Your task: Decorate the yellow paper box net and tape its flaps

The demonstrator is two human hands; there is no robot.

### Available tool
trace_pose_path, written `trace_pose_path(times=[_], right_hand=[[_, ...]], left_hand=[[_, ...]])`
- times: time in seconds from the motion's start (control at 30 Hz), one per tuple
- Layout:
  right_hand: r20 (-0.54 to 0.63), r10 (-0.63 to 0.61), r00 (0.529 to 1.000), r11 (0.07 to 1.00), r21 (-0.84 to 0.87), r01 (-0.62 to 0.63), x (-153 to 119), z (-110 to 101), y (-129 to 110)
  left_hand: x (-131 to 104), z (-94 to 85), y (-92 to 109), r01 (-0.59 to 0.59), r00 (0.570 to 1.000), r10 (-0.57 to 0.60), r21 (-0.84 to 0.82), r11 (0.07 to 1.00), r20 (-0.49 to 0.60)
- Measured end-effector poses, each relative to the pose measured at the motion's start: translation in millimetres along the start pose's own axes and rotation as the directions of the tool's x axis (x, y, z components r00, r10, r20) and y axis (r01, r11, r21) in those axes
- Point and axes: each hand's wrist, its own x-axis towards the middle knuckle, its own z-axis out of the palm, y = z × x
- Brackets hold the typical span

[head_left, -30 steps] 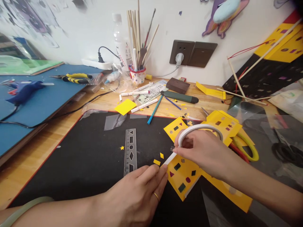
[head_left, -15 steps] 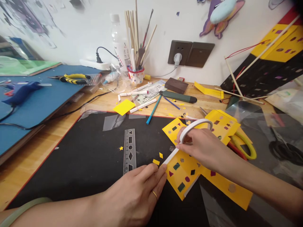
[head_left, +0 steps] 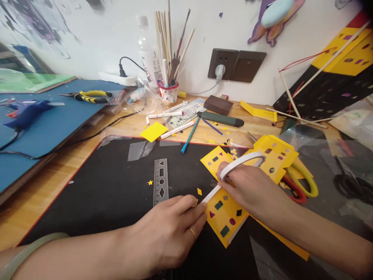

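Note:
A yellow card piece [head_left: 232, 212] with coloured cut-out shapes lies on the black mat [head_left: 96, 194]. White tape runs along its upper left edge. My left hand [head_left: 175, 229], fingers together, presses the tape's lower end and the card's left corner. My right hand [head_left: 247, 186] pinches the roll of white tape [head_left: 243, 160] at the strip's upper end, over the card. What lies under the fingertips is hidden. A clear stencil ruler [head_left: 161, 181] passes beneath my left hand. Beside it are a small yellow star [head_left: 150, 182] and a yellow diamond [head_left: 199, 191].
Scissors with red and yellow handles [head_left: 303, 181] lie at the right, by more yellow card [head_left: 274, 155]. Behind the mat are markers [head_left: 177, 130], a green cutter [head_left: 221, 119] and a cup of sticks [head_left: 168, 93]. A glue gun [head_left: 27, 113] lies left.
My right hand and the tape roll have shifted slightly right and down. My left hand still presses the corner, now covering the small yellow rectangle. The view has shifted a little.

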Motion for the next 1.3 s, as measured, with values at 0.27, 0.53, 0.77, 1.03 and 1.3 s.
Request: trace_pose_path(times=[0.27, 0.53, 0.77, 1.03, 1.3], right_hand=[[0.011, -0.017, 1.0, 1.0, -0.026, 0.017, -2.1, 2.2, 1.2], [-0.057, -0.042, 0.998, 0.979, 0.198, 0.052, 3.0, 0.9, 14.9], [-0.074, -0.044, 0.996, 0.974, 0.217, 0.06, -1.1, 0.5, 14.9], [-0.215, -0.151, 0.965, 0.974, 0.133, 0.182, -7.7, 8.9, 17.6], [-0.256, -0.456, 0.853, 0.858, 0.13, 0.497, -21.9, -2.0, 24.3]], left_hand=[[33.6, 1.0, -26.8, 0.045, 0.999, -0.045, -0.022, 0.999, 0.001], [44.9, 8.7, -25.8, 0.057, 0.997, -0.064, 0.141, 0.988, 0.041], [45.9, 15.4, -22.0, 0.027, 1.0, -0.03, 0.209, 0.977, 0.01], [50.0, 12.9, -21.6, -0.001, 0.999, -0.008, 0.211, 0.977, 0.038], [58.7, 4.5, -18.0, -0.01, 0.995, -0.013, 0.211, 0.977, 0.103]])
